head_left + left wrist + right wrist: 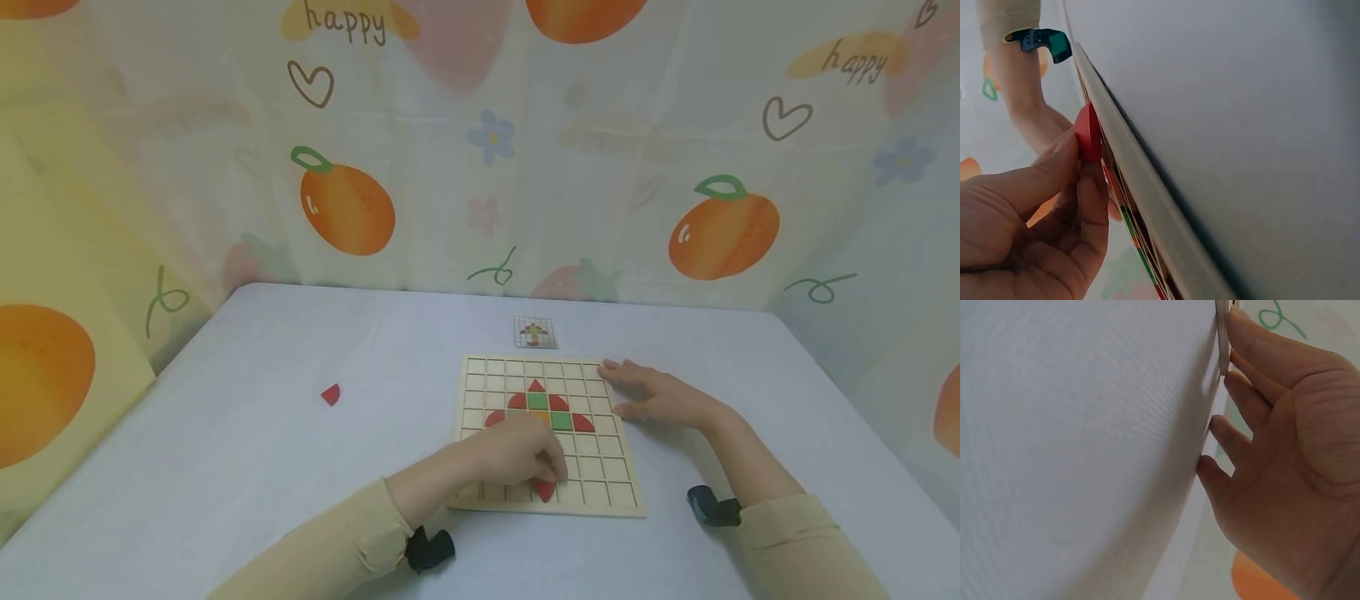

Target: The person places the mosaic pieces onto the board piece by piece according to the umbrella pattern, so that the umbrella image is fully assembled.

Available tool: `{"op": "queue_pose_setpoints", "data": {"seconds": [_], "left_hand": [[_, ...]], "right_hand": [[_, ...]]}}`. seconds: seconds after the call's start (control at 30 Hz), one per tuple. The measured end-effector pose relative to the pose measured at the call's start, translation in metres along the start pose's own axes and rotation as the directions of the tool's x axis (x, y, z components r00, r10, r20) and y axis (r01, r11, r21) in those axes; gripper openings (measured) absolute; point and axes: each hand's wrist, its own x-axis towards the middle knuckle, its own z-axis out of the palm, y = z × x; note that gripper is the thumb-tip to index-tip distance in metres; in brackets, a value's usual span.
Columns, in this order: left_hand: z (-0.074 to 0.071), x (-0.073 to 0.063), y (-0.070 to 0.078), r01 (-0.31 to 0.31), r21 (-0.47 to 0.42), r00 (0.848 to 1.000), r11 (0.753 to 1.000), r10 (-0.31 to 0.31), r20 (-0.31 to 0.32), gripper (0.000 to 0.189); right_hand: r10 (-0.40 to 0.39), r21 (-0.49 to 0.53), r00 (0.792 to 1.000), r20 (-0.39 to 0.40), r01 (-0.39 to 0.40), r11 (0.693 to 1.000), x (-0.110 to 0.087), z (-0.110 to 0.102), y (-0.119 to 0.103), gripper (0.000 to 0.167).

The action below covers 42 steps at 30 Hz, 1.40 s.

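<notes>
A square wooden grid board (pixel 600 492) lies on the table, bearing red, green and orange flat pieces in a stepped pattern. Over its lower middle, my left hand (pixel 513 450) pinches a red quarter-circle piece (pixel 544 489) between thumb and fingers; the left wrist view has this red piece (pixel 1089 132) close over the board's surface. Part of the pattern is hidden under the left hand. At the board's upper right edge rests my right hand (pixel 660 398), fingers spread and relaxed. The right wrist view shows that hand's fingertips (pixel 1240 319) right at the board's edge.
Another red quarter-circle piece (pixel 331 394) lies alone on the white table (pixel 247 467), left of the board. Behind the board is a small pattern card (pixel 535 332) with a similar coloured figure on a grid. A printed curtain (pixel 570 183) hangs behind the table.
</notes>
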Motion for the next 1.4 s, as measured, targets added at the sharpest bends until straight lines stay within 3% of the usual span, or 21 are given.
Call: {"op": "queue_pose_setpoints", "data": {"seconds": [0.23,0.97,1.17,1.3,1.4], "left_hand": [[0.003,-0.001,-0.001,0.030,-0.107,0.999,0.994,-0.032,-0.012,0.011],[0.002,-0.005,-0.002,0.051,-0.156,0.996,0.986,-0.061,-0.059,0.009],[-0.004,-0.007,-0.012,0.037,-0.208,0.995,0.977,-0.055,-0.082,0.006],[-0.015,-0.014,-0.025,0.059,-0.225,0.986,0.973,-0.092,-0.141,0.006],[-0.030,-0.024,-0.037,0.123,-0.264,0.962,0.957,-0.180,-0.207,0.008]], "right_hand": [[-0.007,0.006,1.000,0.001,0.007,1.000,0.000,0.000,-0.001,0.072],[0.023,0.007,1.000,0.006,-0.023,1.000,-0.002,0.001,-0.006,0.072],[0.014,0.012,1.000,0.010,-0.014,1.000,-0.002,0.000,-0.003,0.072],[0.010,0.009,1.000,0.011,-0.010,1.000,-0.002,0.000,-0.003,0.072],[0.007,0.003,1.000,0.008,-0.007,1.000,-0.001,0.000,-0.003,0.072]]}}
